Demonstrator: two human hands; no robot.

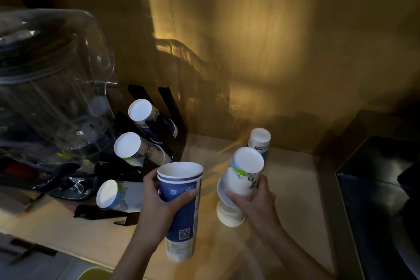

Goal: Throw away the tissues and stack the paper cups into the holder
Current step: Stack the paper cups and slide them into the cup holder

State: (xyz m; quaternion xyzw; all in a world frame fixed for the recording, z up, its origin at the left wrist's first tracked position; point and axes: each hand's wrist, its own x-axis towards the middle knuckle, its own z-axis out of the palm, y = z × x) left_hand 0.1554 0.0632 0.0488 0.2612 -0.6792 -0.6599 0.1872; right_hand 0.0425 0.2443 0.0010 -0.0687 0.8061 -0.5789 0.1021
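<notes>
Bare counter (293,188) open right of the black cup holder (136,166); blocked left of the holder by a clear plastic dispenser (52,88); one lone upturned cup (259,141) standing near the wall, well right of the holder; dark box (377,188) walling off the far right.

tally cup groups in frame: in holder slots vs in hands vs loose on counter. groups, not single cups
In holder slots: 3 cup stacks
In hands: 2, blue stack in left hand, white stack in right hand
Loose on counter: 1 upside-down cup
Total: 6
</notes>
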